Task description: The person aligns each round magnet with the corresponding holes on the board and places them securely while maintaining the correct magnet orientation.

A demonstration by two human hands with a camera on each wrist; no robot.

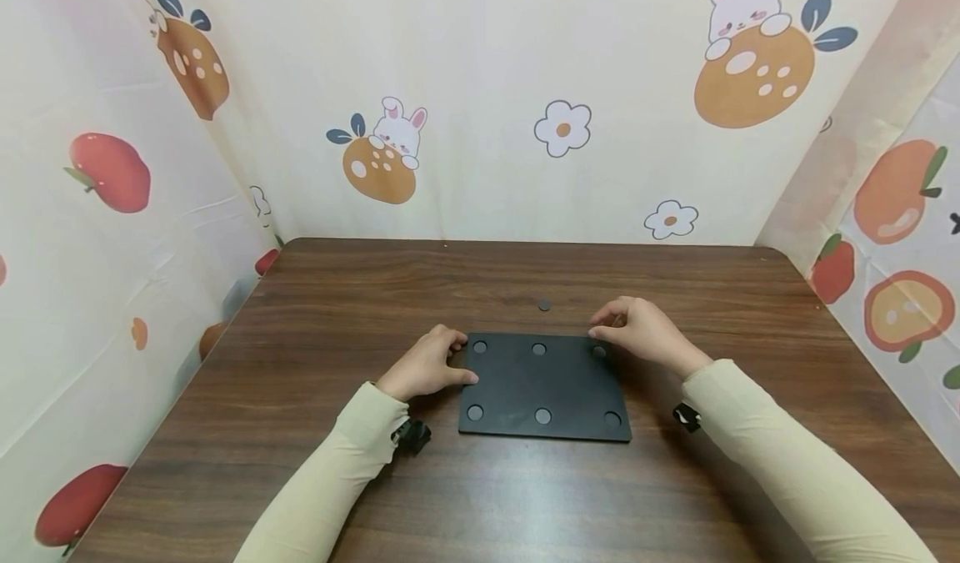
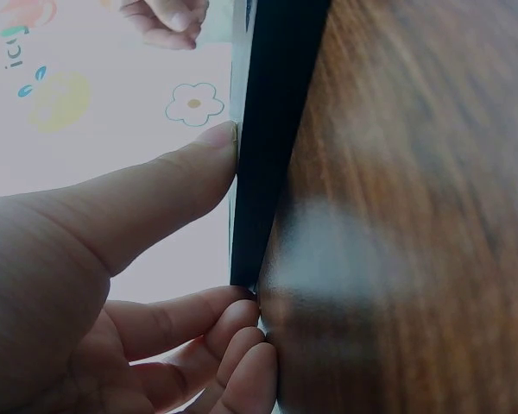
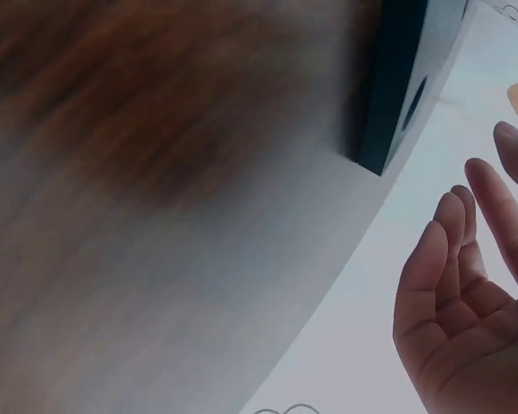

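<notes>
A flat black rectangular board [image 1: 547,384] with several round recesses lies on the table. My left hand [image 1: 429,364] holds its left edge near the far corner, thumb on the top face and fingers curled at the edge. Over the board's far right corner hovers my right hand [image 1: 637,328], its fingers loosely bent and parted from the thumb. Nothing shows between those fingers in the right wrist view, where the hand [image 3: 475,328] is apart from the board [image 3: 393,103]. Beyond the board's far edge lies a small dark disc [image 1: 543,304].
The brown wood-grain table [image 1: 375,288] reaches to a pale curtain [image 1: 480,163] printed with rabbits, fruit and flowers, which hangs at the back and both sides. Each wrist carries a small black camera, such as the one on the left wrist [image 1: 411,435].
</notes>
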